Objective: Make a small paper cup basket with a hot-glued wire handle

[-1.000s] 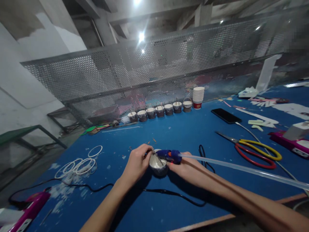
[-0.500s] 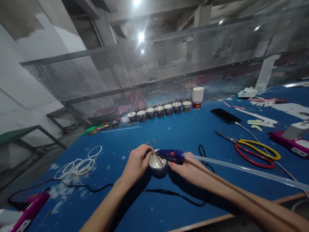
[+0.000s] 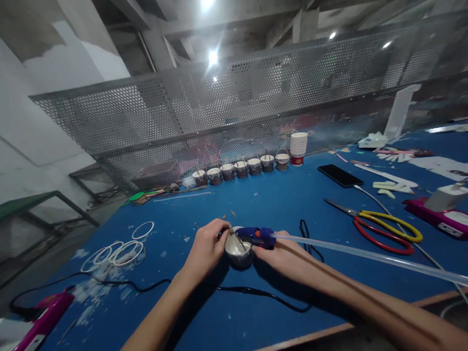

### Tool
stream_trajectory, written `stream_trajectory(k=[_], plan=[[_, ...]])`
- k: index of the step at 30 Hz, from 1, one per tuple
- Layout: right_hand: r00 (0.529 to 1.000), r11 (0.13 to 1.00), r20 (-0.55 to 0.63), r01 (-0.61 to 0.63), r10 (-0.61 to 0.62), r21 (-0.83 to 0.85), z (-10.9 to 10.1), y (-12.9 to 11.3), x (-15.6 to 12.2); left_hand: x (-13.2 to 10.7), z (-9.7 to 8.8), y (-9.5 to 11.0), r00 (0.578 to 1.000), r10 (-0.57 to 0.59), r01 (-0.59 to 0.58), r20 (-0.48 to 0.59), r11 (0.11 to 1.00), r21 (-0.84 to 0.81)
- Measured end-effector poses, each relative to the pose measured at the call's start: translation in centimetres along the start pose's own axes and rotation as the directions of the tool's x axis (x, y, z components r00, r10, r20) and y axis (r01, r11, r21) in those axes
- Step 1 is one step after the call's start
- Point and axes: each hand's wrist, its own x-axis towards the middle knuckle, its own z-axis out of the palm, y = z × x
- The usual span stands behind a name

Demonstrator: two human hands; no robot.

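Note:
A small paper cup point(image 3: 239, 258) with a dark, rough outside and a white inside stands on the blue table. My left hand point(image 3: 208, 241) is closed at the cup's left rim, pinching a thin dark stick point(image 3: 239, 240) that slants down into the cup. In my right hand point(image 3: 280, 253) is a blue hot glue gun point(image 3: 258, 236), its nozzle end over the cup's right rim. From the gun's rear a long clear glue stick point(image 3: 351, 251) runs far to the right. The nozzle tip is hard to make out.
Similar dark cups point(image 3: 240, 169) line the back edge beside a stack of paper cups point(image 3: 299, 148). To the right lie scissors point(image 3: 383, 229), a phone point(image 3: 340, 175) and a power strip point(image 3: 438, 217). White rings point(image 3: 124, 251) lie left; a black cable point(image 3: 256, 291) crosses in front.
The glue gun and my right hand have shifted very slightly left toward the cup. My left hand keeps its pinch on the stick. The whole view has moved a little.

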Motion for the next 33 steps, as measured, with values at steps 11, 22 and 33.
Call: stream_trajectory(k=[11,22,33], plan=[[0.999,0.998,-0.011,0.036,-0.037,-0.047,0.24,0.16,0.0,0.05,0.01,0.1,1.0,-0.011,0.011,-0.007,1.0,0.002],[0.998,0.997,0.034,0.058,-0.056,-0.043,0.19,0.07,0.21,0.09,0.01,0.13,1.0,-0.013,0.013,0.0,1.0,0.002],[0.999,0.998,-0.005,0.046,-0.047,-0.035,-0.04,-0.4,-0.05,0.1,0.02,0.17,1.0,-0.008,0.008,-0.015,1.0,-0.005]])
